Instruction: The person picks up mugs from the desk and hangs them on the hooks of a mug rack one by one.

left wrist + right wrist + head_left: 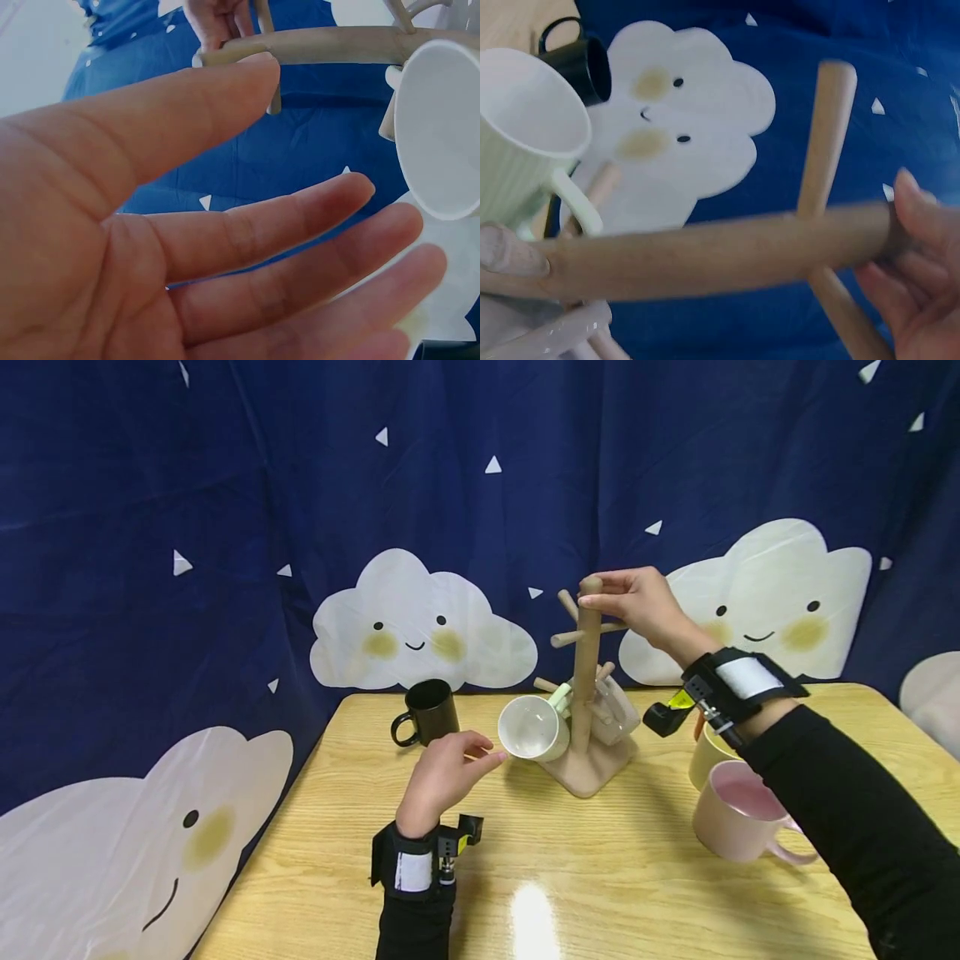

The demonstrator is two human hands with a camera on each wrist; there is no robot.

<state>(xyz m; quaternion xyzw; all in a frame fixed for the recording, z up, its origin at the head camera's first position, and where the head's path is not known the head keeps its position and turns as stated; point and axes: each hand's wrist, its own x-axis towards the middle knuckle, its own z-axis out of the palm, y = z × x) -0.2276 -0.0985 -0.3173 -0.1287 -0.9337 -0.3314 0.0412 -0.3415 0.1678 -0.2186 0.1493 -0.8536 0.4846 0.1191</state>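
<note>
A wooden mug tree stands on the table, and my right hand pinches the top of its post between thumb and fingers. A pale green mug with a white inside hangs by its handle on a lower left peg. On the lower right side hangs a clear glass mug, partly behind the post. My left hand is held left of the green mug, fingers extended and apart from it. In the left wrist view its palm shows nothing held.
A black mug stands at the back left of the table. Right of the tree are a pink mug and a yellow mug, the latter partly hidden by my right arm. A dark blue curtain hangs behind.
</note>
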